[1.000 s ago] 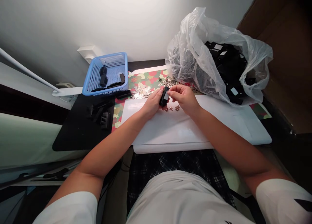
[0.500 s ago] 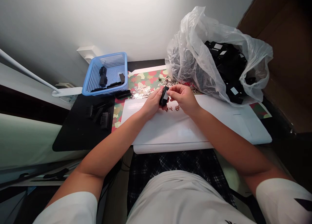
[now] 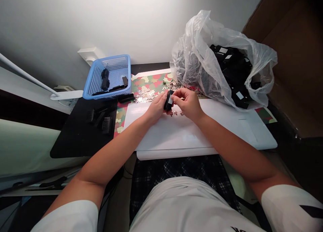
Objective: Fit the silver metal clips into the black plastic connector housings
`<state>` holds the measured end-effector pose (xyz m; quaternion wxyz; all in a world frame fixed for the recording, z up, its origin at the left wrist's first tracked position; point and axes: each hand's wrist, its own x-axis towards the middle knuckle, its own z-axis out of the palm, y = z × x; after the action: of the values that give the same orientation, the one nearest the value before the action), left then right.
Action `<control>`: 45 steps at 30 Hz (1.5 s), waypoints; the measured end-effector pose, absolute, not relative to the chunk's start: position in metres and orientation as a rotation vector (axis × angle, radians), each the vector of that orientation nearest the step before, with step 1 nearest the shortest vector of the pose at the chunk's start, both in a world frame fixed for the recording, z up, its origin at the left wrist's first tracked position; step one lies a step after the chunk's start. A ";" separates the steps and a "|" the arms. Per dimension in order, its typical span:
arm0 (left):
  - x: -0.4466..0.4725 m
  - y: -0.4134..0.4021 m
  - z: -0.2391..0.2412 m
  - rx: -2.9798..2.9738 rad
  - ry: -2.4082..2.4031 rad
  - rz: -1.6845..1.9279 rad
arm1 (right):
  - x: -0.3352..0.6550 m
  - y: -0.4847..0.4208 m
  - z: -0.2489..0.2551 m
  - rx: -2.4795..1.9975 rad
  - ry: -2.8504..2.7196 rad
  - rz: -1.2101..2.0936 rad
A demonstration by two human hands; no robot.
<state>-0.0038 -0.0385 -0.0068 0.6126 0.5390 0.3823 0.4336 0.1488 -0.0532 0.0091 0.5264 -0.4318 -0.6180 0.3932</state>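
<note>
My left hand grips a small black plastic part with a white label, held upright above the white board. My right hand is pinched against the part's labelled side with thumb and fingertips together; whether it holds anything small there I cannot make out. A few small metal clips lie on the board just under both hands. A heap of the same shiny clips lies behind my left hand on the patterned mat.
A blue mesh basket with black parts stands at the back left. Loose black parts lie on a black mat. A clear plastic bag full of black parts sits at the back right. A lamp arm crosses the left side.
Hands and the black part keep almost the same pose; the view has shifted slightly, so everything sits a little further left in the picture.
</note>
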 end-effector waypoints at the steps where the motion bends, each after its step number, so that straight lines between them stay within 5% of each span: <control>1: -0.004 -0.039 -0.007 1.245 0.879 0.999 | 0.148 -0.054 0.009 -1.042 -1.491 0.920; 8: -0.003 -0.041 -0.001 1.179 0.907 0.969 | 0.150 -0.050 -0.003 -1.116 -1.626 0.561; 21: -0.007 -0.044 0.005 1.076 0.787 0.885 | 0.161 -0.036 -0.003 -1.025 -1.467 0.912; 30: -0.018 -0.035 0.017 0.798 0.843 1.082 | 0.194 -0.045 0.024 -1.417 -2.572 0.631; 36: -0.021 -0.036 0.015 0.845 0.808 1.032 | 0.184 -0.047 0.024 -1.387 -2.639 0.715; 45: -0.025 -0.035 0.009 0.989 0.928 1.056 | 0.179 -0.046 0.022 -1.451 -2.641 0.421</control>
<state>-0.0252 -0.0347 0.0087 0.6527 0.4360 0.4091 0.4653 0.1794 -0.0459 0.0220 0.0497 -0.4763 -0.8669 0.1382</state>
